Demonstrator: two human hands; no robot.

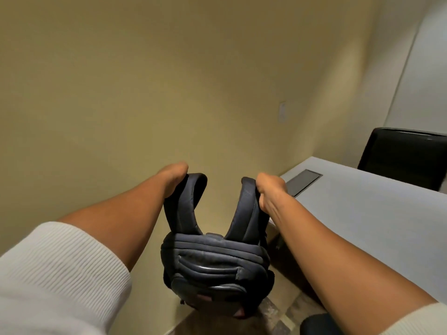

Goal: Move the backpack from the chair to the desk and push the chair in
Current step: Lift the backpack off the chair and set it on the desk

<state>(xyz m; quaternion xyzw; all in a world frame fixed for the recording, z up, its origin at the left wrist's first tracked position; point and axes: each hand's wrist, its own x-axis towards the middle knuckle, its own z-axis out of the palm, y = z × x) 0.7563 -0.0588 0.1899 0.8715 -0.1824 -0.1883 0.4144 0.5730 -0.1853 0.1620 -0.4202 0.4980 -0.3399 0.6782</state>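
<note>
A dark navy backpack (215, 264) hangs in the air in front of me, left of the desk's corner, its two padded shoulder straps pointing up. My left hand (175, 176) is closed around the left strap near its top. My right hand (269, 189) grips the right strap the same way. The grey desk (362, 213) stretches to the right, its near-left corner beside the pack. At the bottom edge a dark rounded shape (316, 325) shows; I cannot tell whether it belongs to the chair.
A black chair back (406, 158) stands behind the desk's far side. A dark rectangular cable hatch (303, 181) is set into the desk top. A beige wall with a pale wall plate (282, 111) is close ahead. Patterned floor (278, 313) lies below.
</note>
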